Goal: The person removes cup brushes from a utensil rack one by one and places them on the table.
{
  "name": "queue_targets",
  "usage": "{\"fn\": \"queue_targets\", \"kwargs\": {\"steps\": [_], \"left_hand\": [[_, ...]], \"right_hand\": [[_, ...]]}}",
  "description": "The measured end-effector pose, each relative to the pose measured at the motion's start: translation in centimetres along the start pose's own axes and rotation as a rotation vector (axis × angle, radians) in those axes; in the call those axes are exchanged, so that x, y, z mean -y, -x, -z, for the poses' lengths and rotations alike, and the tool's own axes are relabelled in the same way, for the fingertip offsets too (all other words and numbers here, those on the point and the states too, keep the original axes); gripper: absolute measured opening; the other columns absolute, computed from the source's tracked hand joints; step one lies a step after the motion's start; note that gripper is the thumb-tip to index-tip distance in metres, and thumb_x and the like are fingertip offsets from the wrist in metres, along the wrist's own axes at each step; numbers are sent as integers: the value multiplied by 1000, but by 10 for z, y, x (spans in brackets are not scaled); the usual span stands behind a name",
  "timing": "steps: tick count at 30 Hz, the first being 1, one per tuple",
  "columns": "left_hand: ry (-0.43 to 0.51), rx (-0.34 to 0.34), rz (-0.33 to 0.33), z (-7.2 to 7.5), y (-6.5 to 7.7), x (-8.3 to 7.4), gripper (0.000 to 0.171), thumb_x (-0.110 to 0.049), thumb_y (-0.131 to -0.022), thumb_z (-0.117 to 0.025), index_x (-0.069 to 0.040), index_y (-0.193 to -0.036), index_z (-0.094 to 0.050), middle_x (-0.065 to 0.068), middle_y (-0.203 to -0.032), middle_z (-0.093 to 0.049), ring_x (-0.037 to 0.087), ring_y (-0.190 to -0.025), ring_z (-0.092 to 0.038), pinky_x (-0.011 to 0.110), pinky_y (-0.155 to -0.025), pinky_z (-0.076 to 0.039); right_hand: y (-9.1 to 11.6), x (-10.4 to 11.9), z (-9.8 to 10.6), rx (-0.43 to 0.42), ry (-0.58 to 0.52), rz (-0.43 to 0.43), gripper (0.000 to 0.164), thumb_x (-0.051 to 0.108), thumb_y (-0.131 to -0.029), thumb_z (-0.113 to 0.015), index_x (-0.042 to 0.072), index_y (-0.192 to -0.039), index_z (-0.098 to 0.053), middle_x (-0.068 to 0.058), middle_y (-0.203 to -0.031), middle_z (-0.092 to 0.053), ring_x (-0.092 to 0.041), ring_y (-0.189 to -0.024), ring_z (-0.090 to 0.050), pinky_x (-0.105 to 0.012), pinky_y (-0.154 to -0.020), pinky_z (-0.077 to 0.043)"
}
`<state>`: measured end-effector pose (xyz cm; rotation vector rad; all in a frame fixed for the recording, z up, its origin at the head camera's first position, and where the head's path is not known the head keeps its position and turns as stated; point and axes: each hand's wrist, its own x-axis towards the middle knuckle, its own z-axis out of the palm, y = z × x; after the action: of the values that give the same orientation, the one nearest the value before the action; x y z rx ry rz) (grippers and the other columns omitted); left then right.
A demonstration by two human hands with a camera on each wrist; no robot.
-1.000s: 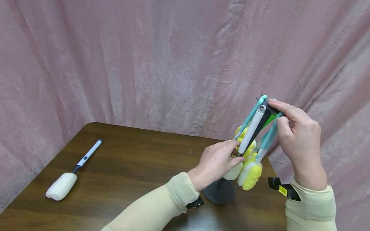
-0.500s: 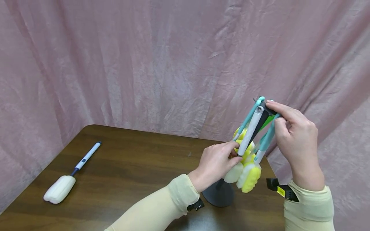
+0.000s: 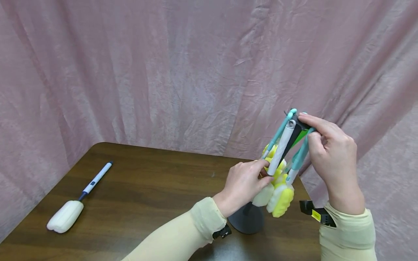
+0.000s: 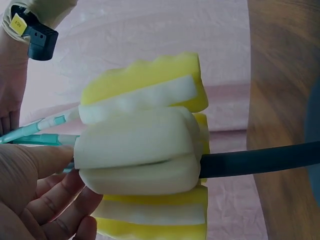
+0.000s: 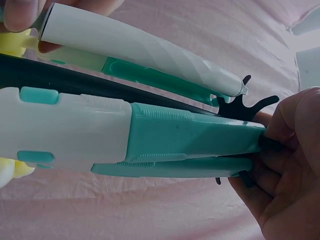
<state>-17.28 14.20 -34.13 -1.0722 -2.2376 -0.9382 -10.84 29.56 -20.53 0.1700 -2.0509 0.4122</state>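
Observation:
A black stand, whose round base (image 3: pixel 247 219) is on the table, carries several bottle brushes. My left hand (image 3: pixel 245 177) pinches the neck of a cup brush with a white handle (image 3: pixel 281 148). Its cream sponge head (image 4: pixel 140 145) points down beside the black pole (image 4: pixel 260 157) in the left wrist view. That handle's top end is at the black hooks (image 5: pixel 242 106). My right hand (image 3: pixel 336 156) grips the top of the stand, with thumb and fingers by the teal handles (image 5: pixel 195 132). Part of its grip is hidden behind them. Yellow-and-white sponge heads (image 3: pixel 283 201) hang below.
Another brush with a cream sponge head (image 3: pixel 66 216) and a white and dark blue handle (image 3: pixel 97 177) lies on the left of the brown wooden table (image 3: pixel 156 188). A pink curtain (image 3: pixel 196 72) hangs behind the table. The stand is near the table's right edge.
The head view has shifted slightly. The dark neck visible between the white handle and my left thumb is now covered as the handle sits slightly lower. Both hands keep their holds.

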Motion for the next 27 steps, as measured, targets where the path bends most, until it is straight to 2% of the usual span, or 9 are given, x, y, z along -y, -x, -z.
{"fn": "queue_targets", "kwargs": {"steps": [4, 7, 20, 27], "left_hand": [[-43, -25, -6, 0, 1, 0, 21, -36, -88, -75, -26, -104, -68, -20, -87, -68, -4, -72, -58, 19, -70, -41], [-58, -40, -4, 2, 3, 0, 21, -34, -88, -74, -25, -106, -69, -20, -86, -67, -3, -71, -56, 20, -73, -42], [-64, -112, -20, 12, 9, 4, 15, -27, -89, -71, -23, -103, -68, -20, -81, -63, -3, -66, -49, 18, -71, -41], [-42, -130, -29, 17, 11, 5, 15, -26, -89, -71, -22, -103, -68, -18, -83, -63, -2, -68, -51, 18, -70, -41]], "right_hand": [[0, 0, 0, -1, 1, -6, 43, 7, -95, -41, 17, -121, -75, 4, -122, -69, 1, -82, -44, -20, -61, -28], [0, 0, 0, -3, 5, -4, 43, 7, -95, -41, 17, -121, -75, 3, -122, -69, 0, -81, -43, -21, -60, -28], [-1, 1, 2, -13, -4, -3, 44, 5, -94, -41, 17, -119, -75, 1, -120, -70, 3, -79, -42, -20, -60, -27], [-1, 1, 1, -18, -19, -1, 44, 5, -93, -41, 16, -118, -76, 1, -119, -70, 5, -84, -45, -18, -63, -27]]}}
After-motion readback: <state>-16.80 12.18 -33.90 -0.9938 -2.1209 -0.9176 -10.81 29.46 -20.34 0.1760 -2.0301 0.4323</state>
